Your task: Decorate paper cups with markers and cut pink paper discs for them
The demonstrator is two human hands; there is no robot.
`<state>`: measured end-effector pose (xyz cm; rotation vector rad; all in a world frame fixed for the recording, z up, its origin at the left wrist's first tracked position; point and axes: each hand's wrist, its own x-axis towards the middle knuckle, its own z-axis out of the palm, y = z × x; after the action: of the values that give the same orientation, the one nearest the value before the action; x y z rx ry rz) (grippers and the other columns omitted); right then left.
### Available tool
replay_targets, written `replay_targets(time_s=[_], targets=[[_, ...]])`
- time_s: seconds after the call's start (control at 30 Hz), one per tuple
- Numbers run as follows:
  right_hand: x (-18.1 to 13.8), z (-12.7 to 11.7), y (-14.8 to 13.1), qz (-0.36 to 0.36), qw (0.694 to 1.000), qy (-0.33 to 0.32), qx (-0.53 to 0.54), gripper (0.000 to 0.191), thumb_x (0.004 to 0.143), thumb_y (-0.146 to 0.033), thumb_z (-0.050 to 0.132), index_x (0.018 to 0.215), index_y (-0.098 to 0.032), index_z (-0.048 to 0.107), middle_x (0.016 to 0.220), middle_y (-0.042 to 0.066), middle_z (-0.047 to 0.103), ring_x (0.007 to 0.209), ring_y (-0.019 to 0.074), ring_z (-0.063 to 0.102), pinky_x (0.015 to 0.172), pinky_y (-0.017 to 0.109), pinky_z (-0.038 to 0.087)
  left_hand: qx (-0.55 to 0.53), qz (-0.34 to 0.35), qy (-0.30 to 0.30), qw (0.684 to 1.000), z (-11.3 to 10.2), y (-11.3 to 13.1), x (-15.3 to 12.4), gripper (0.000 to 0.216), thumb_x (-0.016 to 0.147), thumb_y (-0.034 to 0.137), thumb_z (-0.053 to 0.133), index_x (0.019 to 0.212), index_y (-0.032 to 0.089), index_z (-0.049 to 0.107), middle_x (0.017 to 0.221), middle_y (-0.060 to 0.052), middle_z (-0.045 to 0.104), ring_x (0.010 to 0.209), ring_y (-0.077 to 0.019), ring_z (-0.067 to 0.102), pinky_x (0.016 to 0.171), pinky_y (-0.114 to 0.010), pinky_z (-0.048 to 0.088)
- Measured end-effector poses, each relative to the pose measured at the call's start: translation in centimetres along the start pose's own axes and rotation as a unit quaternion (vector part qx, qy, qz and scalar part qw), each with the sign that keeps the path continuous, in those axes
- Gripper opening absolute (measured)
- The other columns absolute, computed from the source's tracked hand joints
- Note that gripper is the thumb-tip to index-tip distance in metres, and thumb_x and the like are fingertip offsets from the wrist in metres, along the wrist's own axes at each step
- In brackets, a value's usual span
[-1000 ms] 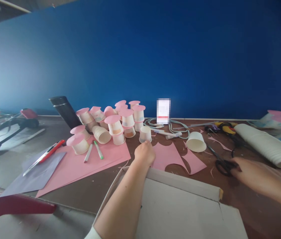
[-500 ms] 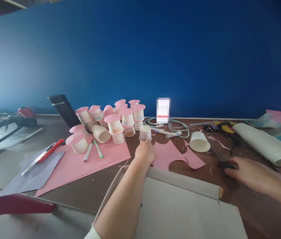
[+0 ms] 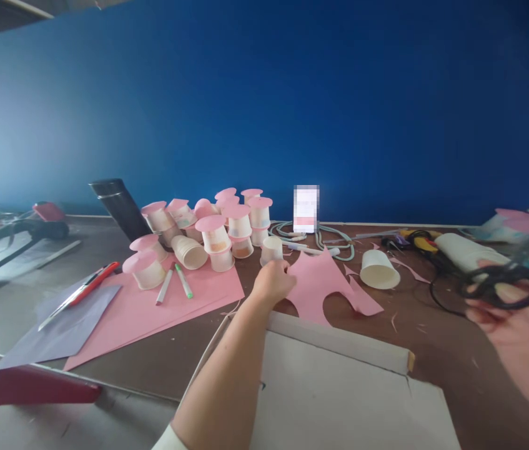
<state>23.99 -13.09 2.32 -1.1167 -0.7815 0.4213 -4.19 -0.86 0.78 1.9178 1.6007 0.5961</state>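
My left hand [image 3: 273, 282] pinches the left edge of a cut piece of pink paper [image 3: 321, 284] and tilts it up off the brown table [image 3: 437, 350]. My right hand [image 3: 521, 325] is raised at the right, blurred, with black scissors [image 3: 508, 284] held in its fingers, blades pointing up and right. A small white paper cup [image 3: 272, 250] stands just behind my left hand. Another white cup [image 3: 379, 270] lies on its side to the right of the pink piece.
Several upturned cups with pink paper tops [image 3: 217, 228] cluster at the back left on a large pink sheet [image 3: 152, 306] with two markers [image 3: 175, 284]. A white cardboard box [image 3: 339, 394] lies near me. A cup stack [image 3: 474, 256], cables [image 3: 325, 240], a red-handled cutter [image 3: 81, 294] and a black flask [image 3: 121, 209] are around.
My right hand took the scissors from the table and lifted them up to the right. My left hand gripped the pink paper piece and raised its edge.
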Motion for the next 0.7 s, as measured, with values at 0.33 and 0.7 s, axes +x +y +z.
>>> replay_targets(time_s=[0.33,0.7], targets=[[-2.5,14.3,-2.2,0.027,0.968,-0.184,0.170,0.037,0.071,-0.028,0.075,0.105,-0.030,0.062,0.094,0.002,0.069,0.088,0.0177,0.064,0.052,0.022,0.044,-0.516,0.055,0.193,0.833,-1.1,0.4,0.5,0.023,0.073,0.039,0.069,0.080,0.017,0.065,0.066,0.003,0.056,0.061,-0.0087,0.047,0.061,-0.020,0.037],[-4.2,15.9,3.4,0.064,0.968,-0.241,0.031,0.042,0.071,-0.039,0.077,0.110,-0.027,0.065,0.084,-0.001,0.066,0.072,0.0133,0.060,0.060,0.025,0.046,-0.668,0.053,0.240,0.702,-1.7,0.0,0.8,0.025,0.075,0.034,0.069,0.094,0.021,0.059,0.086,0.001,0.063,0.072,-0.0088,0.060,0.061,-0.018,0.044]])
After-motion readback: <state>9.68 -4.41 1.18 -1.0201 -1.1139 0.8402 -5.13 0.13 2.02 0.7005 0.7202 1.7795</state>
